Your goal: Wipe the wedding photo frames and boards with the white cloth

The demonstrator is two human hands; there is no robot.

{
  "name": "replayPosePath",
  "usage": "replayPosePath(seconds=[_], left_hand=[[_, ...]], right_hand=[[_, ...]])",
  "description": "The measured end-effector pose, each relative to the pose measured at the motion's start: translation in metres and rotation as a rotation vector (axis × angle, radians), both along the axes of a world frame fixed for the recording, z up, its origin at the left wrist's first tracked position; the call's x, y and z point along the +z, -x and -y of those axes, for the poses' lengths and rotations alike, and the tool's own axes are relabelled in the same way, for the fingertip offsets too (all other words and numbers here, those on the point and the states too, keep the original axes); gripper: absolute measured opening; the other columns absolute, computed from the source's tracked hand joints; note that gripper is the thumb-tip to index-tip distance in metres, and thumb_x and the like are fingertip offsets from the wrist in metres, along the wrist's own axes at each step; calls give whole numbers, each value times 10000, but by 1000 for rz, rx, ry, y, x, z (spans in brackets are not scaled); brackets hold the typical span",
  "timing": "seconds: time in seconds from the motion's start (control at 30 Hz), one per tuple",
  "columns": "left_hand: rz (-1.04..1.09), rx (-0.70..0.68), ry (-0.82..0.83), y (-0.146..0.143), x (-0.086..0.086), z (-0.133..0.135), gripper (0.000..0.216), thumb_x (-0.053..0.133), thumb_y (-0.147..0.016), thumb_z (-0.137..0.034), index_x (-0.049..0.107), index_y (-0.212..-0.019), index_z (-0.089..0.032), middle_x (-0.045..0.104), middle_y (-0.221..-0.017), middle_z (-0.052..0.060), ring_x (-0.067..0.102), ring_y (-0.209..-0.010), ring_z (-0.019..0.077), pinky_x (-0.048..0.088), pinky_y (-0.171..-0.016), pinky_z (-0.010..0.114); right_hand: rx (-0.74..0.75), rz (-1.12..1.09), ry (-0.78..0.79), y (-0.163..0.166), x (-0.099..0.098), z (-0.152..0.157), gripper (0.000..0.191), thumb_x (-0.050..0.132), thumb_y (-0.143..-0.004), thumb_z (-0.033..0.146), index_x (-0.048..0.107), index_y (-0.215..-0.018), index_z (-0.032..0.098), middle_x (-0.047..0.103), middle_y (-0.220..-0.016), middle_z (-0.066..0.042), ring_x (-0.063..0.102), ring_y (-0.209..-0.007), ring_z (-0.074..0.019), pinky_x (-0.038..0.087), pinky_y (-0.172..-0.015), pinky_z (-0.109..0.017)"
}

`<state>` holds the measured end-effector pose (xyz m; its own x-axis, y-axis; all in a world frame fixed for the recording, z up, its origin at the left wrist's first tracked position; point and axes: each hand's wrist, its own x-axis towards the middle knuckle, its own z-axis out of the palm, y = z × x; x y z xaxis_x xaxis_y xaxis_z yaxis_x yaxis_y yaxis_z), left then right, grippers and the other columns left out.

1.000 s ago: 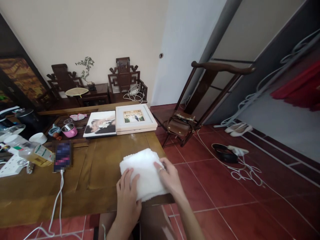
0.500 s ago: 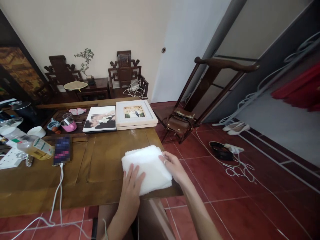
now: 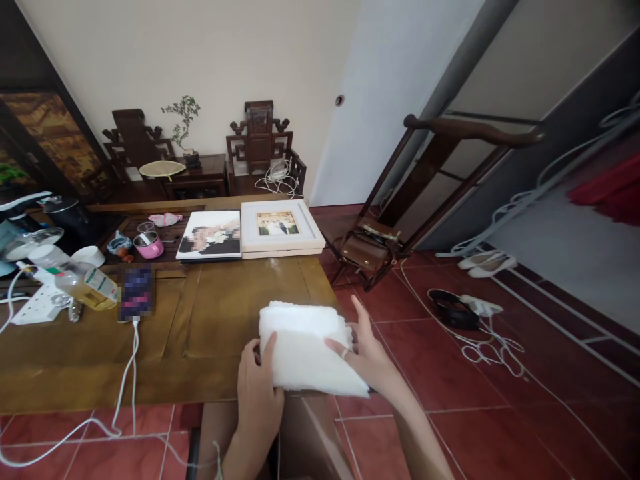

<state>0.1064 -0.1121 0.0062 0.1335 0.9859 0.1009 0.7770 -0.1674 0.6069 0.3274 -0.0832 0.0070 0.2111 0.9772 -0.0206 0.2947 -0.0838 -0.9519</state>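
Note:
A folded white towel point(image 3: 310, 353) with a scalloped edge lies near the right front corner of the wooden table point(image 3: 220, 300). My left hand point(image 3: 257, 380) grips its left side, thumb on top and the other fingers curled at the edge, partly hidden. On the opposite side, my right hand point(image 3: 367, 353) holds the towel's right edge, with a ring on one finger and another finger raised off the cloth. The towel's lower right corner sticks out toward the table's edge.
Behind the towel are a framed picture point(image 3: 283, 227) and a photo panel point(image 3: 210, 235). Further left are a pink cup point(image 3: 149, 245), a bottle of yellow liquid point(image 3: 93, 283) and a phone point(image 3: 136, 293) on a white cable. A wooden chair point(image 3: 385, 227) stands right.
My left hand has gone from flat on the towel to gripping its left side. The towel's top fold has shifted, and my right hand has spread along its right edge.

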Motion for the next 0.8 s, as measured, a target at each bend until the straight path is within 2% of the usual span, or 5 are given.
replayPosePath(seconds=[0.27, 0.4, 0.53, 0.7, 0.8], left_hand=[[195, -119, 154, 10, 19, -4, 702, 403, -625, 52, 532, -1234, -272, 361, -1238, 105, 496, -1086, 250, 453, -884, 384], [430, -146, 245, 16, 35, 0, 669, 430, -630, 43, 527, -1225, -246, 362, -1208, 97, 509, -1079, 209, 498, -827, 306], [418, -54, 170, 5, 61, 11, 608, 472, -639, 22, 529, -1195, -217, 341, -1253, 107, 498, -1123, 234, 494, -868, 347], [348, -257, 86, -3, 100, 5, 586, 582, -748, -127, 432, -1300, -254, 267, -1382, 122, 523, -1098, 231, 451, -949, 412], [335, -281, -39, 12, 109, -25, 682, 711, -693, -277, 424, -1311, -297, 336, -1361, 91, 433, -1207, 272, 373, -1027, 450]], right_hand=[[-176, 446, -331, 15, 10, 18, 689, 620, -782, 357, 319, -1385, 212, 596, -1043, -105, 598, -823, -224, 514, -706, -373], [134, 619, -735, 47, 33, 54, 199, 636, -781, 205, 621, -972, 256, 560, -1125, -93, 495, -1121, -287, 469, -871, -451], [228, 804, -728, 68, 30, 69, 118, 594, -798, 183, 646, -890, 235, 454, -1339, -111, 342, -1284, -345, 404, -929, -561], [86, 496, -733, 64, 23, 45, 166, 524, -801, 191, 640, -683, 207, 668, -1086, -87, 623, -972, -256, 519, -803, -413], [-96, 77, -426, 59, 37, 28, 124, 666, -718, 318, 674, -686, 198, 712, -713, -50, 645, -608, -211, 529, -532, -292]])
